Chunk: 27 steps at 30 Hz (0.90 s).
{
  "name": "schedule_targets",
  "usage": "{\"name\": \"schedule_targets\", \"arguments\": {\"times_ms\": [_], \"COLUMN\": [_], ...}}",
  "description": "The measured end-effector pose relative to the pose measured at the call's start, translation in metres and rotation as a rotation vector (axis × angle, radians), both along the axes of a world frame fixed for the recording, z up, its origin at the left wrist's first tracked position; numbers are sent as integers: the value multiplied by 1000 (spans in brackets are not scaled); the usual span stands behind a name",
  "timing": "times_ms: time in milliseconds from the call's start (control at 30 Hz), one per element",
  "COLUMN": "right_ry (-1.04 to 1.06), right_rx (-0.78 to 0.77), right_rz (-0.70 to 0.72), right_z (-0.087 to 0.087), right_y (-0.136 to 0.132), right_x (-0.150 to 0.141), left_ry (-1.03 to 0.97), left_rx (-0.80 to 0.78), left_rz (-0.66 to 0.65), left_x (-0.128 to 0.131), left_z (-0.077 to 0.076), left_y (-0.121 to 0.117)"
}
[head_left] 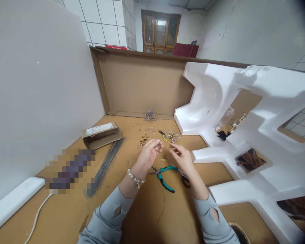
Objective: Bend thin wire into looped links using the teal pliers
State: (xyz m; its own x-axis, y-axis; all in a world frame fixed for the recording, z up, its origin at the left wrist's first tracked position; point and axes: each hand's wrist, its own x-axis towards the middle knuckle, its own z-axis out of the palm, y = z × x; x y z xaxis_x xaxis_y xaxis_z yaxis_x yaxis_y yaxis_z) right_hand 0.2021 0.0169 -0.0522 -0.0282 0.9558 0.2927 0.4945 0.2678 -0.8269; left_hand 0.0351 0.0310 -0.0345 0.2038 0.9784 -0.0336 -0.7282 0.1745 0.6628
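Note:
My left hand is raised over the middle of the board, its fingers curled and pinched together; whatever lies between the fingertips is too small to make out. Facing it, my right hand has thumb and forefinger apart, with nothing visible between them. Below both hands lie teal-handled pliers and a pair of black-handled scissors, partly covered by my right hand. Beyond the fingers are several small dark rings, yellow-handled pliers and a pile of shiny wire pieces.
A bundle of thin grey wires and an open cardboard box lie left. Further left is a white strip with a cable. White foam packing stands right. A spiky metal cluster sits near the cardboard wall.

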Motion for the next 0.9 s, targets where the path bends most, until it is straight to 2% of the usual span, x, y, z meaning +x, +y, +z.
{"name": "schedule_targets", "arguments": {"times_ms": [133,233,400,600,800,900], "right_ry": [104,146,329,823,1024,1081], "right_rx": [305,364,311,175,91,69], "right_rz": [104,119,98,113,87,143], "right_z": [20,29,34,31,34,38], "right_y": [-16,-24,-29,-29,-31,-34], "right_x": [-6,-7,-10,-19,-26,-28], "left_ry": [-98,-121,-145,-267,-256,-197], "left_rx": [-169,-242,-252,-175,9,123], "left_rz": [-100,-137,-222,61,133,151], "left_x": [8,13,19,15,16,17], "left_z": [5,11,13,18,27,27], "left_y": [-9,-17,-24,-27,-39,-42]}}
